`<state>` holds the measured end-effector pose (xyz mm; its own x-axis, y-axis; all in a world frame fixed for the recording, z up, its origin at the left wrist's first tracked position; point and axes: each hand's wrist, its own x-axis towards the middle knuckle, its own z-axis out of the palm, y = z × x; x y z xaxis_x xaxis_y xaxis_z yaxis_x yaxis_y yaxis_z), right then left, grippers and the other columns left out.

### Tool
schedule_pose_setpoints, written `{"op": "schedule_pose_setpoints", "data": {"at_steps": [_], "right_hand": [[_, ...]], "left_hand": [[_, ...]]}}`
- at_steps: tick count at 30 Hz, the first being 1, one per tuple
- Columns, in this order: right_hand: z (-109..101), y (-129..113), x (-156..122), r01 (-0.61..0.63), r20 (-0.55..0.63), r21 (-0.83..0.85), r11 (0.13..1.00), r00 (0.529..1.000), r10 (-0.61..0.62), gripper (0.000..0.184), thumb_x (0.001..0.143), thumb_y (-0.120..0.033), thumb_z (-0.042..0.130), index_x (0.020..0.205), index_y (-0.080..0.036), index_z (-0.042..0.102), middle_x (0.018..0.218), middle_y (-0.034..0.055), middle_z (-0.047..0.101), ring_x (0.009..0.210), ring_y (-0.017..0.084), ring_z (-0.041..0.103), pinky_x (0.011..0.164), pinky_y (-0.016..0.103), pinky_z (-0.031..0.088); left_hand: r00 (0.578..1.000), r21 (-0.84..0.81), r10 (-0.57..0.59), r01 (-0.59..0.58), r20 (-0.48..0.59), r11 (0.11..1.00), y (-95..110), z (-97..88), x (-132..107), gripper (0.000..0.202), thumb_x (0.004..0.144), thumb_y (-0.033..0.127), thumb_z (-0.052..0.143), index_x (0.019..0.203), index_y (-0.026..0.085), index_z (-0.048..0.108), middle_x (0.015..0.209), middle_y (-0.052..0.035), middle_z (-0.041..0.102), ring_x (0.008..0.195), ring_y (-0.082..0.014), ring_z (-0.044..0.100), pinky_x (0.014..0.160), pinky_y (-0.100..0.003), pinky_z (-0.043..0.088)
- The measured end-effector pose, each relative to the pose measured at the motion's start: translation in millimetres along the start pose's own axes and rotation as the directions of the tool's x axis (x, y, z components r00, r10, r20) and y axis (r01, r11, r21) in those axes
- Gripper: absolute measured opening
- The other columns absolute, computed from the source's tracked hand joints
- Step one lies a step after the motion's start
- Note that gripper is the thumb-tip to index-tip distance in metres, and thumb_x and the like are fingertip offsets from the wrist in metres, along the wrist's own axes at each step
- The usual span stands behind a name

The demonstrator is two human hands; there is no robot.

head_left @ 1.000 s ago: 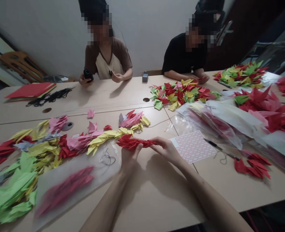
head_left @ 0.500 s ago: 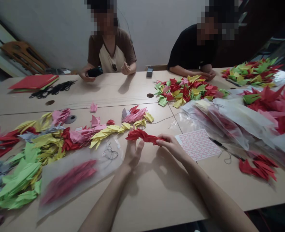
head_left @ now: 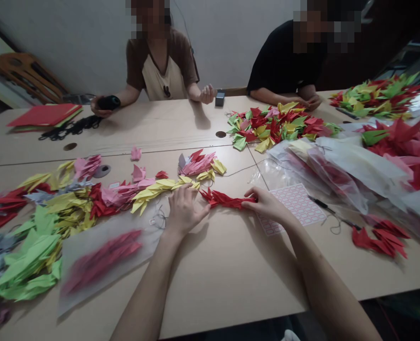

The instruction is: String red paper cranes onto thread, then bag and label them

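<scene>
Pinching a strand of red paper cranes [head_left: 224, 200] straight on the counter [head_left: 217, 279], the right hand's fingers [head_left: 249, 201] close on its end while the open left hand [head_left: 185, 210] rests beside yellow cranes [head_left: 156, 187].

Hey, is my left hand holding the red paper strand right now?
No, your left hand is beside the end of the red paper strand, and only your right hand is pinching it.

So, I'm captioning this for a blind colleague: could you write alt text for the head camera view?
A person's right hand holds the end of a strand of red paper cranes on a pale table, the left hand beside it near yellow cranes. Heaps of colored paper cranes lie around, and one co-worker and another sit across the table.
</scene>
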<state>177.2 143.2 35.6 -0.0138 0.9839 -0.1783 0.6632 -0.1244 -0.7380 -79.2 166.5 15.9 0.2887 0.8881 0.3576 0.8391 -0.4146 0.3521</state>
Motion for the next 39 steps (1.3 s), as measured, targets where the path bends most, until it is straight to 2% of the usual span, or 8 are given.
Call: {"op": "schedule_pose_setpoints", "data": {"at_steps": [3,7,10,13,20,25,33,39], "right_hand": [[-1.6,3.7,-0.6,0.036,-0.056,-0.084,0.996,0.998,-0.041,0.018,0.076,-0.034,0.061,0.081,-0.017,0.063,0.077,0.0047,0.065,0.072,0.019,0.06,0.065,0.03,0.045],[-4.4,5.5,-1.5,0.109,-0.134,-0.182,0.977,0.982,-0.134,0.018,0.077,-0.035,0.062,0.083,-0.019,0.067,0.092,0.0099,0.061,0.086,0.025,0.06,0.079,0.04,0.047],[3.1,0.1,-2.2,0.288,-0.258,-0.301,0.909,0.893,-0.368,0.027,0.077,-0.038,0.065,0.098,-0.02,0.066,0.107,0.0131,0.057,0.103,0.029,0.056,0.088,0.047,0.045],[20.7,-7.9,-1.6,0.463,-0.211,-0.385,0.799,0.798,-0.564,0.043,0.077,-0.035,0.068,0.117,-0.02,0.058,0.121,0.0155,0.055,0.115,0.031,0.049,0.095,0.05,0.04],[42.5,-6.4,5.4,0.533,-0.006,-0.397,0.747,0.813,-0.583,0.035,0.09,-0.028,0.053,0.124,-0.026,0.055,0.126,0.0102,0.057,0.114,0.026,0.052,0.097,0.045,0.037],[45.3,-10.4,3.3,0.593,0.007,-0.417,0.689,0.76,-0.65,0.024,0.093,-0.03,0.049,0.113,-0.028,0.062,0.124,0.0074,0.059,0.111,0.024,0.054,0.096,0.044,0.035],[60.9,-9.9,7.9,0.598,-0.157,-0.493,0.632,0.653,-0.741,0.014,0.09,-0.025,0.054,0.081,-0.021,0.064,0.105,0.0066,0.066,0.095,0.019,0.058,0.091,0.041,0.034],[69.3,-11.4,10.2,0.556,-0.243,-0.508,0.658,0.64,-0.729,0.015,0.088,-0.02,0.054,0.075,-0.022,0.061,0.102,0.0051,0.068,0.095,0.019,0.059,0.092,0.041,0.032]], "left_hand": [[0.988,-0.028,0.134,-0.132,0.078,0.991,4.6,5.6,-2.4,0.057,0.077,0.038,0.063,0.127,0.015,0.047,0.135,-0.0151,0.05,0.127,-0.0303,0.042,0.101,-0.043,0.029],[0.981,-0.049,0.134,-0.129,0.137,0.991,7.4,12.1,-5.3,0.041,0.084,0.029,0.057,0.123,0.018,0.051,0.126,-0.0124,0.058,0.12,-0.0273,0.049,0.102,-0.043,0.026],[0.985,-0.054,0.121,-0.115,0.125,0.992,10.0,11.8,-5.7,0.029,0.086,0.026,0.056,0.113,0.019,0.056,0.117,-0.0112,0.062,0.114,-0.0266,0.053,0.1,-0.044,0.027],[0.983,-0.073,0.135,-0.126,0.126,0.989,12.9,9.3,-4.9,0.017,0.087,0.024,0.055,0.103,0.021,0.06,0.112,-0.0088,0.065,0.111,-0.0255,0.054,0.098,-0.044,0.029],[0.974,-0.16,0.2,-0.181,0.109,0.97,10.5,9.3,-2.9,0.013,0.088,0.023,0.052,0.095,0.017,0.062,0.137,-0.0119,0.048,0.131,-0.0266,0.039,0.104,-0.043,0.03],[0.965,-0.247,0.195,-0.148,0.177,0.958,8.5,9.6,-2.8,0.013,0.09,0.023,0.05,0.095,0.019,0.06,0.105,-0.0057,0.068,0.106,-0.0212,0.059,0.102,-0.043,0.031],[0.98,-0.23,0.073,-0.029,0.186,0.973,9.3,10.9,-3.4,0.012,0.09,0.022,0.049,0.097,0.018,0.057,0.088,-0.0037,0.068,0.085,-0.0192,0.06,0.086,-0.037,0.039],[0.976,-0.228,0.046,0.004,0.213,0.974,10.3,8.5,-2.7,0.009,0.088,0.02,0.05,0.086,0.019,0.06,0.088,-0.0035,0.067,0.088,-0.0215,0.056,0.083,-0.036,0.039]]}}
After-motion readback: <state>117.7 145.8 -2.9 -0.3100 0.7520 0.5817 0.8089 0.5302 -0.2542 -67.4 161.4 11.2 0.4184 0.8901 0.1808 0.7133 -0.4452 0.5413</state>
